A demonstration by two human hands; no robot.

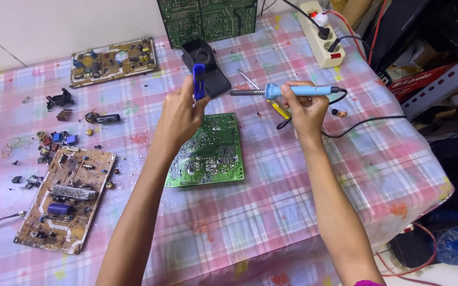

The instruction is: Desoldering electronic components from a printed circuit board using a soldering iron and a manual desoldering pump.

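The green circuit board (208, 152) lies flat on the checked tablecloth (271, 201), just below both hands, with its shiny solder side up. The right hand (306, 108) grips a light blue soldering iron (292, 91), fingers wrapped tight around the handle, and the metal tip points left in the air above the board. The left hand (181, 114) is closed around a dark blue solder sucker (199, 80), held upright.

The tip may be very hot. It sits near the left hand, so a small slip could burn the fingers. If the iron dips low, it could scorch the cloth. The black cord (356, 124) trails across the table to the power strip (320, 33), and a tug on it could jerk the iron. The black stand (208, 66) is just behind the hands and could get knocked. Loose little parts (54, 140) lie near the brown board (67, 198) on the left; a moving arm could sweep them off
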